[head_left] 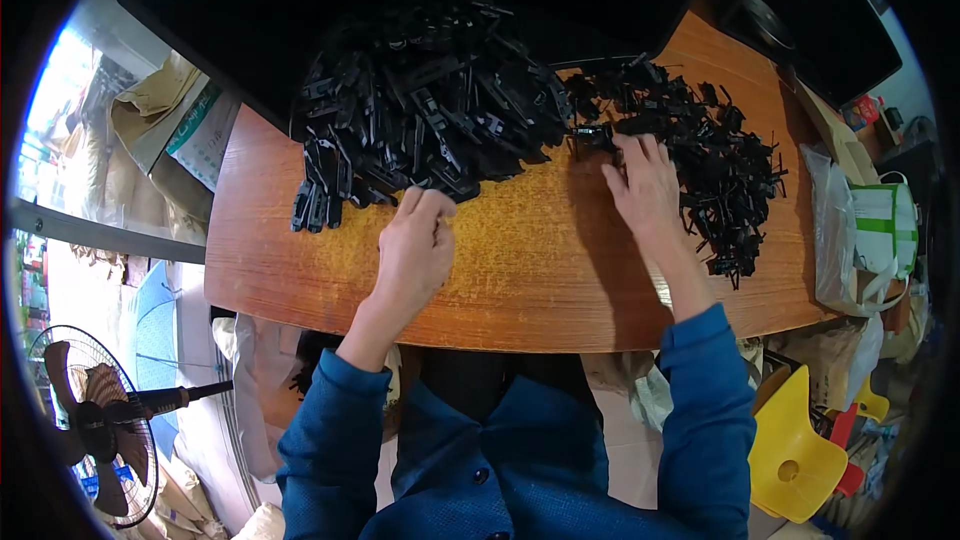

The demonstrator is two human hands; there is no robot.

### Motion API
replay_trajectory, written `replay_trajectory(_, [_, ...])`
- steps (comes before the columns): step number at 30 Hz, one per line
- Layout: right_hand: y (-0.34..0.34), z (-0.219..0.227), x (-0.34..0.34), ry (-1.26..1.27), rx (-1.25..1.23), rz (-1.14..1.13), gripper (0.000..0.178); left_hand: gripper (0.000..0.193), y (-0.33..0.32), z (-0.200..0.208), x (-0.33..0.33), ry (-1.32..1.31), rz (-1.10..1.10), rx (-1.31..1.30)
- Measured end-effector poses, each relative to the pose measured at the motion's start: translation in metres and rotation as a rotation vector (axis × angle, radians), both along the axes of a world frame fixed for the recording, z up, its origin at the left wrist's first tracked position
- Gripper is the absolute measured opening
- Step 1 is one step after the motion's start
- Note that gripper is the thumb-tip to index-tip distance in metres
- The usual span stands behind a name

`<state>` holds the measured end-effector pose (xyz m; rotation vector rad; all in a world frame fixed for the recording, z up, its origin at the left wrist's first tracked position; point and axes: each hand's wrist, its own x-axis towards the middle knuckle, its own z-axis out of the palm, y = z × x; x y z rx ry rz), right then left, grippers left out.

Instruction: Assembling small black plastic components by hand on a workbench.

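Note:
A large heap of long, narrow black plastic parts [430, 100] covers the far left and middle of the table. At its near edge is my left hand [415, 240], with fingers curled in and thumb against them; whatever they pinch, if anything, is hidden. On the right lies a looser spread of small black plastic pieces [725, 175] with thin prongs. My right hand [645, 185] reaches to the left edge of this spread. Its fingers stretch forward and its thumb stands apart from them. Just beyond its fingertips lies a black part [592, 133] with a shiny end.
The brown wooden table [480, 280] has a worn yellowish patch. A dark screen-like panel [230, 10] rises behind the heap. A fan [95, 425] stands at lower left, a yellow plastic chair [795, 450] at lower right. Bags [885, 225] hang beside the table's right edge.

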<state>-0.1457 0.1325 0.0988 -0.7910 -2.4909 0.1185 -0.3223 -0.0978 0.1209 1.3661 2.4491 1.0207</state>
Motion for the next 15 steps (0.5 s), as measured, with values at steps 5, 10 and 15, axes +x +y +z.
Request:
replay_trajectory(5, [0.021,-0.007,-0.016,-0.121,0.121,0.048,0.027,0.014,0.008,-0.018,-0.012,0.305,-0.088,-0.150])
replay_trajectory(10, [0.007,0.002,-0.011,-0.064,0.080,0.139,0.023,0.019,0.010,-0.012,-0.014,0.424,-0.047,-0.262])
replay_trajectory(15, [-0.029,0.013,-0.009,0.071,-0.398,0.061,0.022,0.023,0.000,-0.014,-0.027,0.408,0.041,-0.372])
